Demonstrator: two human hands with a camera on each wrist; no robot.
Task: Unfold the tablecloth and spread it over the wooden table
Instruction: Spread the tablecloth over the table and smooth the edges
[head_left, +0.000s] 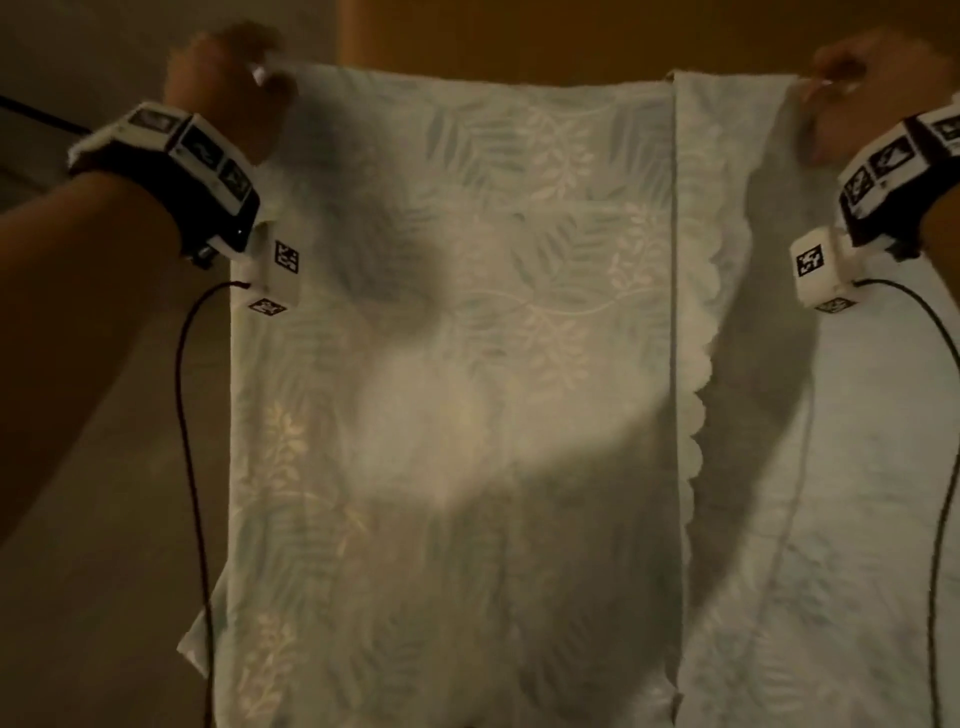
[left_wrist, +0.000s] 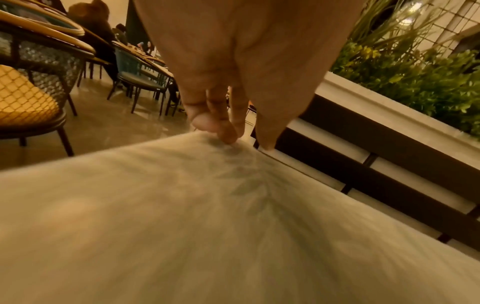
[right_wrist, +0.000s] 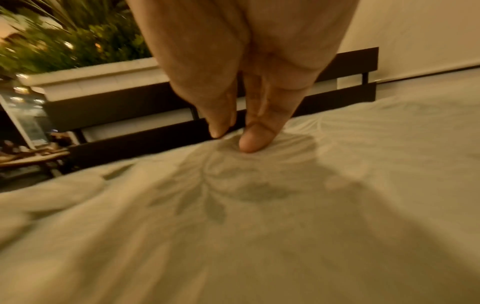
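Observation:
A pale green tablecloth (head_left: 467, 364) with a leaf pattern hangs stretched between my two raised hands. My left hand (head_left: 228, 78) pinches its top left corner, and the wrist view shows the fingertips (left_wrist: 223, 133) gripping the cloth's edge (left_wrist: 207, 205). My right hand (head_left: 852, 88) pinches the top right corner; there the thumb (right_wrist: 253, 142) presses on the cloth (right_wrist: 259, 216). A folded flap with a scalloped edge (head_left: 701, 364) lies over the right part. The wooden table (head_left: 519, 36) shows as a brown strip beyond the cloth's top edge.
Chairs (left_wrist: 33, 102) and other tables stand to the left over a glossy floor. A dark slatted bench back (left_wrist: 376, 154) and a white planter with green plants (left_wrist: 428, 82) run ahead. Cables (head_left: 192, 441) hang from both wrist cameras.

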